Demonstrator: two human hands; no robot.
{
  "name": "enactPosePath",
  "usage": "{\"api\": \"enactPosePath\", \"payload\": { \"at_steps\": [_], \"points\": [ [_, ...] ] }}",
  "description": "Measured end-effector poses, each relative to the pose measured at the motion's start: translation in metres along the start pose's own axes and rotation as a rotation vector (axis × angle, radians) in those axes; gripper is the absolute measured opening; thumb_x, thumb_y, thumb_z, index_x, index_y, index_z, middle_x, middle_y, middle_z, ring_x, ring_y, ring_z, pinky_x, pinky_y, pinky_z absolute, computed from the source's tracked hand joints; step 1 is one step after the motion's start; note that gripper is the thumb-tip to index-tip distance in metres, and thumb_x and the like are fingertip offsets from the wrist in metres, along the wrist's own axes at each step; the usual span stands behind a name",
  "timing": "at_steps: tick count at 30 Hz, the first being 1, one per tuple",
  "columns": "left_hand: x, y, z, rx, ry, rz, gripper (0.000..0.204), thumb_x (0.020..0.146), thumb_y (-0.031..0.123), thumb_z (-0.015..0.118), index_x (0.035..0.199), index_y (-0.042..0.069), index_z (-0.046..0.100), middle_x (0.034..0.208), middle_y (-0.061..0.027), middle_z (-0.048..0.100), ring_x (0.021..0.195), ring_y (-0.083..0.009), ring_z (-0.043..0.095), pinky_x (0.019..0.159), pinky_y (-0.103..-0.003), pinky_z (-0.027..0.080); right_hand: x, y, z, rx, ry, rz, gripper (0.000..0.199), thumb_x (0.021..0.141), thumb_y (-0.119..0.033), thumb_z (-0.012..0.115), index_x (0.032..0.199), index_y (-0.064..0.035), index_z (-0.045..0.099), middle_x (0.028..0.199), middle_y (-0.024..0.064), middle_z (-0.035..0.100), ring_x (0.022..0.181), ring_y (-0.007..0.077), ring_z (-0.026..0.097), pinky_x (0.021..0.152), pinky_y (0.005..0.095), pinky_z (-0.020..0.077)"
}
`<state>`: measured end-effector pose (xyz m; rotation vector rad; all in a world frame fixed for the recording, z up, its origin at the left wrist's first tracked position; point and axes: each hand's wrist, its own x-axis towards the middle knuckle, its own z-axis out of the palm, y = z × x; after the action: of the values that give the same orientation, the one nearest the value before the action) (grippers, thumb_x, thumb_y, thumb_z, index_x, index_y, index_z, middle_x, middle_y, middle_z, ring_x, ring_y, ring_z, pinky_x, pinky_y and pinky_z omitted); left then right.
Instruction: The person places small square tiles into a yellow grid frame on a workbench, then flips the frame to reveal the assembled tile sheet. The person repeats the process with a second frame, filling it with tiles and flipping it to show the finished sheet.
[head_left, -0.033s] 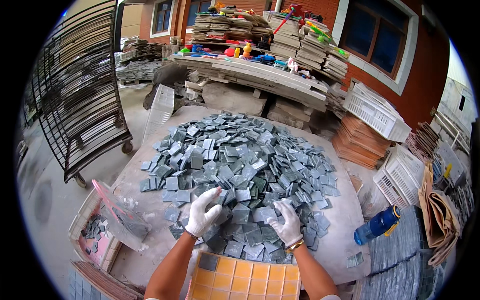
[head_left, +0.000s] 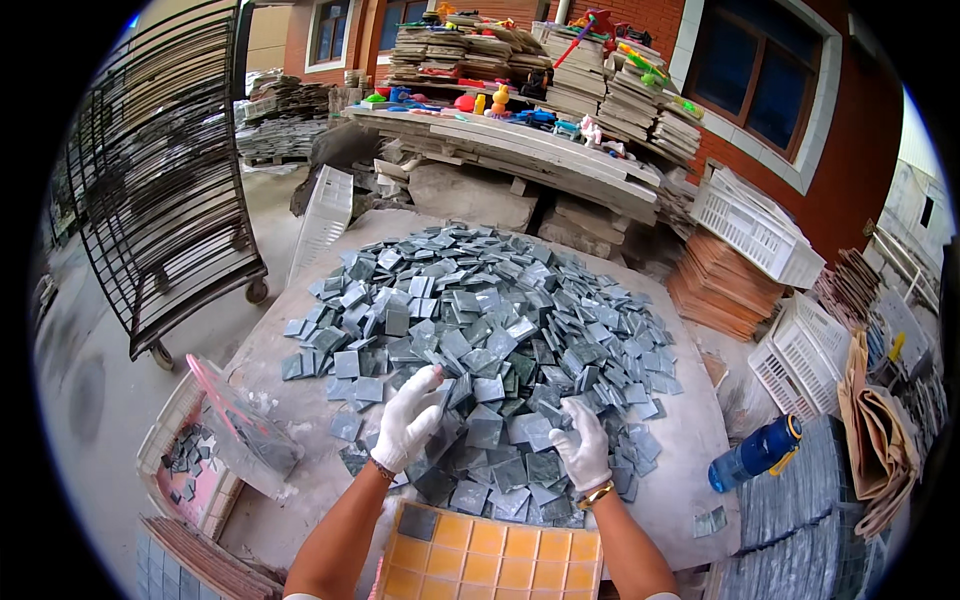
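A large heap of small square grey-green stone tiles [head_left: 470, 300] covers the middle of the table. My left hand [head_left: 407, 420], in a white glove with a bare fingertip showing, hovers at the near left side of the heap. Its thumb and fingers are apart and nothing shows in them. Across from it, my right hand [head_left: 583, 445], also gloved, is open over the near right tiles, palm turned inward. Between my forearms lies a yellow-orange gridded tray [head_left: 490, 560] with white dividers. One dark grey tile [head_left: 417, 522] sits in its far left cell.
To the left stand a pink-rimmed clear container [head_left: 245, 430], a basket [head_left: 150, 455] with tile scraps and a black wire rack [head_left: 165, 200]. A blue bottle [head_left: 750, 455], white crates [head_left: 750, 225] and stacked tile sheets [head_left: 790, 520] are right. Colourful toys [head_left: 500, 100] top the far boards.
My right hand has shifted slightly, its fingers now pointing more upright and away from me. The left hand stays nearly where it was. No tile has visibly moved.
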<state>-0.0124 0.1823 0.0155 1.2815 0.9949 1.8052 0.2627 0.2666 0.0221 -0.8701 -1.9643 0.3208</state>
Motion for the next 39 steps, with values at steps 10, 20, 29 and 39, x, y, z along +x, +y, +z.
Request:
{"api": "enactPosePath", "payload": {
  "at_steps": [10, 20, 29, 39],
  "points": [
    [0.003, -0.057, -0.018, 0.859, 0.328, -0.065, 0.062, 0.080, 0.029, 0.066, 0.134, 0.007, 0.044, 0.122, -0.0165, 0.056, 0.115, -0.0318, 0.051, 0.100, -0.039, 0.039, 0.023, 0.033, 0.013, -0.616, -0.499, 0.383, 0.063, 0.083, -0.063, 0.049, 0.129, -0.0203, 0.054, 0.143, 0.0209, 0.035, 0.136, 0.0330, 0.028, 0.108, 0.0508, 0.0233],
    [-0.035, -0.026, 0.028, 0.204, -0.120, 0.036, 0.054, 0.087, 0.030, 0.058, 0.131, 0.000, 0.047, 0.125, -0.0143, 0.056, 0.120, -0.0264, 0.049, 0.103, -0.037, 0.034, -0.009, -0.022, 0.018, 0.193, -0.337, 0.053, 0.057, 0.082, -0.046, 0.064, 0.122, -0.0058, 0.056, 0.121, 0.0191, 0.056, 0.116, 0.0354, 0.050, 0.098, 0.0412, 0.0397],
    [-0.016, -0.060, 0.020, 1.214, 0.191, -0.269, 0.081, 0.081, 0.057, 0.056, 0.141, 0.007, 0.035, 0.134, -0.0310, 0.038, 0.120, -0.0443, 0.038, 0.103, -0.051, 0.028, 0.015, 0.016, 0.047, -0.395, -0.498, 0.067, 0.070, 0.087, -0.058, 0.048, 0.132, -0.0036, 0.047, 0.128, 0.0171, 0.053, 0.121, 0.0331, 0.046, 0.108, 0.0432, 0.0266],
    [-0.040, -0.054, 0.022, 0.310, 0.129, -0.154, 0.046, 0.090, 0.028, 0.053, 0.131, 0.007, 0.051, 0.133, -0.0216, 0.049, 0.134, -0.0382, 0.029, 0.109, -0.042, 0.024, -0.008, -0.003, 0.047, -0.013, -0.345, 0.055, 0.062, 0.080, -0.049, 0.065, 0.120, -0.0029, 0.058, 0.123, 0.0177, 0.055, 0.119, 0.0321, 0.048, 0.100, 0.0399, 0.0380]
  ]
}}
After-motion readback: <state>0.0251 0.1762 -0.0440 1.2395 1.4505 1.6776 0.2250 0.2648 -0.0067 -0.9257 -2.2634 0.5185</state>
